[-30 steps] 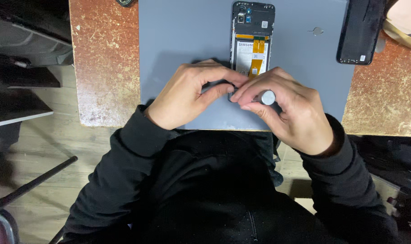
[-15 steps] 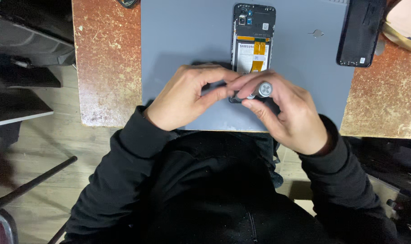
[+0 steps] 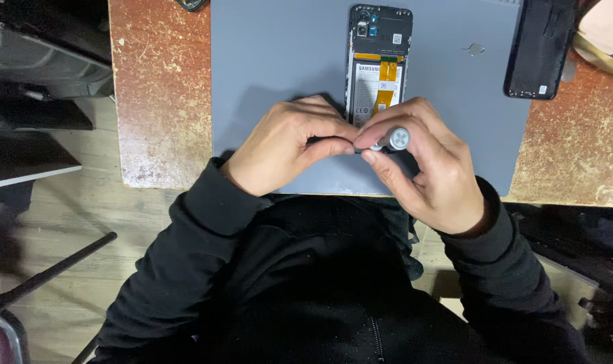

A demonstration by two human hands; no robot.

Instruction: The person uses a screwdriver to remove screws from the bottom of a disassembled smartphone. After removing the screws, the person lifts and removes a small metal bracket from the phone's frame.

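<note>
a big grey mat lies under both hands. the opened phone sits just past the fingers. the right hand pinches a small silver screwdriver. the left hand is closed on its dark tip end.

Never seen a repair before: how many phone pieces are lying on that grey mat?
2: an opened phone at the mat's top centre, and a black back cover at its right edge. Hands may hide more.
</note>
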